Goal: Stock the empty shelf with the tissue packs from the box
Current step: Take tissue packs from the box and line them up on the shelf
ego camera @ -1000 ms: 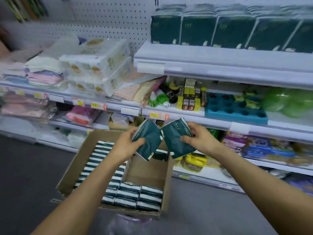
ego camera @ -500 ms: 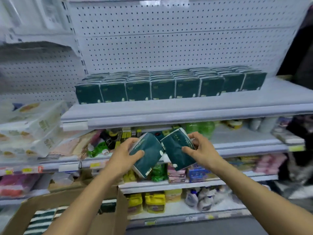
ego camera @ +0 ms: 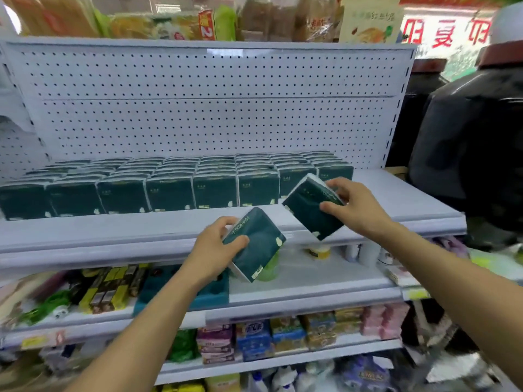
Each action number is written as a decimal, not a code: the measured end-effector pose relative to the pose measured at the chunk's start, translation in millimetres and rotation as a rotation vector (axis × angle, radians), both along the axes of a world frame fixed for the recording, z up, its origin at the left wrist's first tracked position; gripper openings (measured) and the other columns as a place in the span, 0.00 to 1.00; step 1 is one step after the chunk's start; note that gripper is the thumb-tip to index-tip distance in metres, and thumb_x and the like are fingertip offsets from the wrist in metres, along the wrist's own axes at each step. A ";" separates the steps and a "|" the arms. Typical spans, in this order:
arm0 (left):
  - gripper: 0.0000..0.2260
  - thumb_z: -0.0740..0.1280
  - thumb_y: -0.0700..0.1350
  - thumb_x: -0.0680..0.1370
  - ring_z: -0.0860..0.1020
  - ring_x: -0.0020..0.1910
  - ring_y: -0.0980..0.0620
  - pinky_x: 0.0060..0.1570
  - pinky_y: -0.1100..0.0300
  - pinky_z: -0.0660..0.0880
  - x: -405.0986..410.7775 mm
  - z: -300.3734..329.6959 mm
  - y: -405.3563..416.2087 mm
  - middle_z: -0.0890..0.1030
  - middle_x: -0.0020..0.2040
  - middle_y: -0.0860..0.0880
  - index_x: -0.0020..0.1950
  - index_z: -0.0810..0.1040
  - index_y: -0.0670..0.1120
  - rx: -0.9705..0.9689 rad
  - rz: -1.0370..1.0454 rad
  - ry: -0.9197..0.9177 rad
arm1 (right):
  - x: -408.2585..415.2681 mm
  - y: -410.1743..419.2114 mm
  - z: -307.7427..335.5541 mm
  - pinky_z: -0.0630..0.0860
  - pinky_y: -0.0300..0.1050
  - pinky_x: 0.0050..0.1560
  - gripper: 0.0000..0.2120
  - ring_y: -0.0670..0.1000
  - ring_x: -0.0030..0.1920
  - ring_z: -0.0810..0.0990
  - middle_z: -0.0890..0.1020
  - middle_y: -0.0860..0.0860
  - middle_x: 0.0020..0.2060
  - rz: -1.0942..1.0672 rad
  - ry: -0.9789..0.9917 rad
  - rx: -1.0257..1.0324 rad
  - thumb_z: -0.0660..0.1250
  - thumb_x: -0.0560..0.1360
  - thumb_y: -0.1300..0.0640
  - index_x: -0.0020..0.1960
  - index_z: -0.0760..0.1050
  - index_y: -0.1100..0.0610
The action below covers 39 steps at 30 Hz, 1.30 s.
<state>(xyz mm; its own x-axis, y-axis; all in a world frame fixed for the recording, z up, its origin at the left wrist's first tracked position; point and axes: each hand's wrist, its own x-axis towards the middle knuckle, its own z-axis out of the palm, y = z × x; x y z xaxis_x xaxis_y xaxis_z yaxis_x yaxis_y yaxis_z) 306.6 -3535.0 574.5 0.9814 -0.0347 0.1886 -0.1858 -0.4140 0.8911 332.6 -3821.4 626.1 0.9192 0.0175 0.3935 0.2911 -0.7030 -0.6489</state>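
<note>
My left hand grips a dark green tissue pack, held tilted just below the front lip of the white shelf. My right hand grips a second dark green tissue pack, tilted over the shelf's front edge near the right end of the stocked rows. Several rows of matching green packs stand upright on the shelf from its left end to right of centre. The box is out of view.
A white pegboard backs the shelf. Bare shelf surface lies right of the rows. Lower shelves hold mixed goods, among them a teal tray and colourful packets. A large dark bulky shape stands at the right.
Both hands rose from over the box to shelf height with their packs. The view tilted up, so the box left the frame. My right hand moved up and right, away from the left.
</note>
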 end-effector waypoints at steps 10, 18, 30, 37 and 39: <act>0.11 0.70 0.45 0.75 0.82 0.49 0.53 0.49 0.53 0.81 49.1 20.9 -33.5 0.82 0.53 0.53 0.55 0.76 0.57 0.008 0.027 -0.025 | 84.8 -28.4 0.1 0.73 0.48 0.57 0.19 0.52 0.63 0.75 0.76 0.47 0.65 -0.013 0.039 -0.303 0.67 0.77 0.53 0.67 0.71 0.44; 0.09 0.69 0.44 0.77 0.83 0.49 0.55 0.48 0.53 0.82 90.6 27.0 -29.6 0.82 0.53 0.55 0.54 0.77 0.55 -0.053 -0.011 0.015 | 124.7 -22.4 -31.9 0.70 0.56 0.63 0.32 0.55 0.71 0.63 0.64 0.50 0.73 -0.017 -0.146 -0.672 0.68 0.75 0.44 0.76 0.60 0.46; 0.09 0.69 0.48 0.78 0.82 0.44 0.56 0.35 0.62 0.74 138.7 30.6 -21.9 0.83 0.50 0.55 0.58 0.77 0.55 0.024 -0.127 0.148 | 193.5 -5.1 -51.5 0.52 0.58 0.76 0.36 0.55 0.76 0.59 0.62 0.51 0.76 0.048 -0.285 -0.676 0.71 0.72 0.43 0.76 0.61 0.49; 0.10 0.69 0.49 0.78 0.81 0.41 0.56 0.35 0.61 0.74 152.7 32.5 -16.6 0.84 0.47 0.54 0.58 0.78 0.55 0.051 -0.214 0.199 | 206.7 0.2 -55.1 0.46 0.57 0.77 0.36 0.51 0.77 0.54 0.59 0.49 0.77 0.038 -0.319 -0.691 0.69 0.74 0.42 0.77 0.58 0.47; 0.09 0.69 0.48 0.78 0.81 0.42 0.55 0.35 0.62 0.74 154.6 34.1 -17.9 0.84 0.48 0.53 0.58 0.79 0.55 0.049 -0.232 0.202 | 206.2 0.5 -55.1 0.44 0.57 0.77 0.37 0.50 0.78 0.53 0.57 0.48 0.77 0.028 -0.315 -0.703 0.68 0.74 0.42 0.77 0.56 0.47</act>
